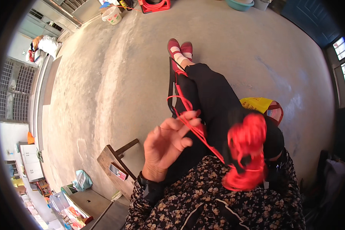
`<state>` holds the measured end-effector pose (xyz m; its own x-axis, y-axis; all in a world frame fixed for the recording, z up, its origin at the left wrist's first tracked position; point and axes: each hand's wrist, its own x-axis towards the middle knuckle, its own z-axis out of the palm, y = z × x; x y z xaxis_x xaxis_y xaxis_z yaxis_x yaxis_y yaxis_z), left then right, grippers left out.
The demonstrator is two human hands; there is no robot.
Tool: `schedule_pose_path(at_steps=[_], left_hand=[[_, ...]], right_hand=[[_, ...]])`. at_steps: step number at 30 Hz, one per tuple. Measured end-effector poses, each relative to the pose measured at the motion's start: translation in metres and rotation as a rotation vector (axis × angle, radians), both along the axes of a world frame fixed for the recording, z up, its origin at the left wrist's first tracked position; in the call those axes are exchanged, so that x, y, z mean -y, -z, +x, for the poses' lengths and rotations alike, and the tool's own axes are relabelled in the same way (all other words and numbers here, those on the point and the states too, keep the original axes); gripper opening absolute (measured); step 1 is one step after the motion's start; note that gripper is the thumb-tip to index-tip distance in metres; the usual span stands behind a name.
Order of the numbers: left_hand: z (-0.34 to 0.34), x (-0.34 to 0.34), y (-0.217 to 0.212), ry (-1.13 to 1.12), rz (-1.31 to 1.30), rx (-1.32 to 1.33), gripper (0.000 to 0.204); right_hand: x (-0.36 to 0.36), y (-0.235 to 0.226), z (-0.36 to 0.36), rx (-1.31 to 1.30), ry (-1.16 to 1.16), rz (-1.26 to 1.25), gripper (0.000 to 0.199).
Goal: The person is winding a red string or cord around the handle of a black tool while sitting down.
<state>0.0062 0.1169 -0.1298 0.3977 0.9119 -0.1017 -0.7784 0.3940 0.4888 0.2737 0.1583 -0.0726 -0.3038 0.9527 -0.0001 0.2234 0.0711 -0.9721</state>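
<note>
Several red strands (207, 144) cross your half-open left fingers (186, 142) above your black trousers (214, 88); a red bundle (249, 134) blurs at right, your right fingers' opening and hold impossible to tell!

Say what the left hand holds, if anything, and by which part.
Strands of red cord run across the left hand at its fingers; whether they're gripped cannot be told.

Looking like a home: showing barred window (23, 80), white cabinet (33, 165) near the window, blue door (312, 19) opposite it.
</note>
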Motion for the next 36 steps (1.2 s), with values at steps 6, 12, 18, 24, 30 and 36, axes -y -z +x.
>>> schedule_pose_path(at_steps=[6,12,18,24,30,36], left_hand=[[-0.034,0.042,0.033,-0.02,-0.399,0.025,0.025],[-0.045,0.076,0.023,0.003,-0.408,-0.51,0.018],[-0.06,0.097,0.018,0.199,-0.266,-0.921,0.017],[-0.077,0.088,0.026,0.17,-0.246,-0.902,0.02],[-0.077,0.027,0.016,-0.314,0.082,-1.297,0.028],[-0.056,-0.011,0.03,-0.286,-0.082,-0.732,0.03]], right_hand=[[0.002,0.056,-0.029,-0.712,0.081,-0.53,0.046],[-0.007,0.096,-0.074,-0.014,-0.253,-0.227,0.039],[-0.005,0.108,-0.105,0.365,-0.22,0.046,0.035],[-0.01,0.109,-0.112,0.283,-0.175,0.059,0.03],[-0.026,0.125,-0.123,-0.065,-0.189,-0.295,0.039],[-0.007,0.13,-0.099,0.162,-0.317,-0.161,0.058]])
